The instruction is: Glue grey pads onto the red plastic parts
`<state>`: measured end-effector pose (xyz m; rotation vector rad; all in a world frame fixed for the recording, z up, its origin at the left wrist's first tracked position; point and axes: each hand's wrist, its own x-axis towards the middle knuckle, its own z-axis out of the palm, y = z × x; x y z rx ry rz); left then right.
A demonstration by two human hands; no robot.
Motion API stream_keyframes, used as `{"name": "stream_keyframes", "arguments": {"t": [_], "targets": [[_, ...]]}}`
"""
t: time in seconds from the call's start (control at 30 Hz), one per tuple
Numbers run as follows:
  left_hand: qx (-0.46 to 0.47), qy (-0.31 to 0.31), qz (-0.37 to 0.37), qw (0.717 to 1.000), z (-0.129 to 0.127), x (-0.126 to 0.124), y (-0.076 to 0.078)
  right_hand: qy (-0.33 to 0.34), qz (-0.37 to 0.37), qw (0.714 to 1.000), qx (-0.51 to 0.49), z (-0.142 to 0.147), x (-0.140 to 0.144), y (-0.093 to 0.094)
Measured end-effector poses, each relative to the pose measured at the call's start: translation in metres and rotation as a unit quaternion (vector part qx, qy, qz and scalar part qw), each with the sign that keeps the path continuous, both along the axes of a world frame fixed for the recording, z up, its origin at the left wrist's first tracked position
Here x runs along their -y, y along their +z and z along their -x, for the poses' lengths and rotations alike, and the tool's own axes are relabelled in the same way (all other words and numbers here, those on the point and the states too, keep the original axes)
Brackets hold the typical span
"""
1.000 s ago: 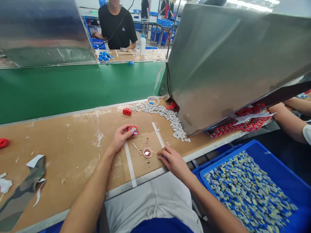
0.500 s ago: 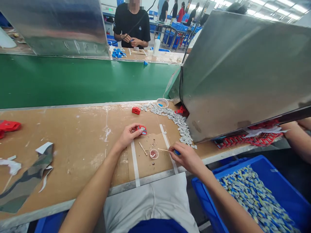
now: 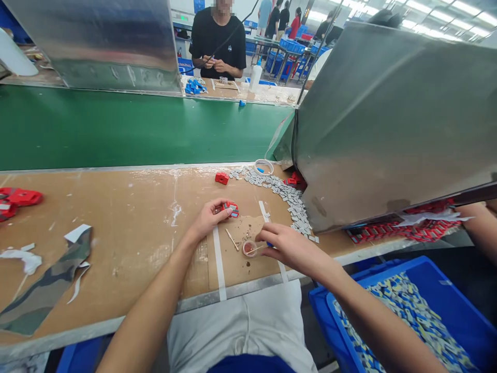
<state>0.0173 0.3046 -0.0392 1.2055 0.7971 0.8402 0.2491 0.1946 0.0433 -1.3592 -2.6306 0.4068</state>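
Note:
My left hand (image 3: 206, 223) is closed around a small red plastic piece with grey parts (image 3: 232, 209), held at the cardboard-covered bench. In my right hand (image 3: 291, 247), the fingers pinch a thin wooden stick (image 3: 256, 249), whose tip reaches into a small round clear cup (image 3: 245, 252) with reddish-brown contents. A bit of something blue (image 3: 269, 244) shows under the right fingers; its kind is hidden. Between the hands, another short stick (image 3: 232, 239) lies on the cardboard amid dark specks. A second red piece (image 3: 221, 178) sits beyond my left hand.
Flat grey pieces (image 3: 297, 206) curve along the right, beside a white ring (image 3: 264, 167). A metal panel (image 3: 388, 124) stands there. Red parts (image 3: 21, 197) and camouflage material (image 3: 50, 285) lie left. A blue bin (image 3: 446, 290) is lower right. Beyond the green belt (image 3: 147, 129) sits a person (image 3: 218, 41).
My right hand has moved left, bringing the stick's tip from beside the cup into it. My left hand still holds the red piece. The whole view has shifted slightly.

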Motion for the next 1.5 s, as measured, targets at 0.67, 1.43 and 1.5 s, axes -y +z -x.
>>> {"name": "stream_keyframes", "arguments": {"t": [0.67, 1.43, 1.5], "targets": [[0.076, 0.034, 0.028, 0.996, -0.003, -0.006, -0.005, -0.168, 0.405, 0.629, -0.641, 0.002, -0.128, -0.067], [0.119, 0.038, 0.113, 0.986, -0.004, -0.007, -0.015, -0.261, 0.368, 0.638, -0.624, 0.013, -0.115, -0.072], [0.117, 0.037, 0.112, 0.986, -0.004, -0.007, -0.014, -0.247, 0.374, 0.660, -0.602, 0.011, -0.114, -0.071]]}}
